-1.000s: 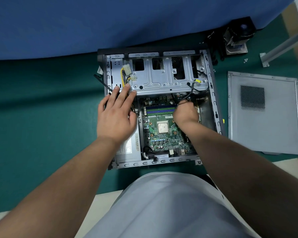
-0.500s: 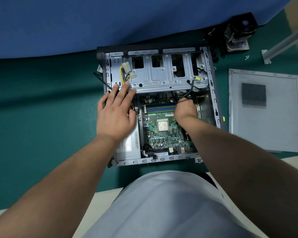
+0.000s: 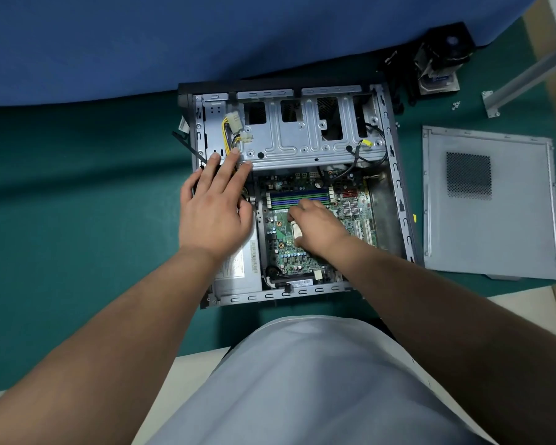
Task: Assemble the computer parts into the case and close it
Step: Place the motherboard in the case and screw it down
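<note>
The open computer case [image 3: 395, 175] lies flat on a green counter [image 3: 77, 220], at the middle of the view, its open side facing up. The left hand [image 3: 214, 208] lies flat at about 9 o'clock of the case's interior, fingers straight and spread, fingertips touching the lower edge of the silver drive cage [image 3: 302, 136] near a bundle of yellow and black cables [image 3: 230, 133]; its palm covers the top of the grey power supply [image 3: 238, 271], which sits along the case's left wall. To the right of that, the green motherboard [image 3: 289, 255] fills the middle of the case, with blue memory slots [image 3: 289, 199] at its 12 o'clock side. The right hand [image 3: 318, 224] rests over the processor socket [image 3: 296, 231], fingers curled down onto the board; whether it pinches anything cannot be told. At 3 o'clock of the case, apart from it, the grey side panel [image 3: 491, 203] lies flat on the counter. At 1 o'clock a black cooler fan [image 3: 443, 56] stands near a few loose screws [image 3: 455, 105].
</note>
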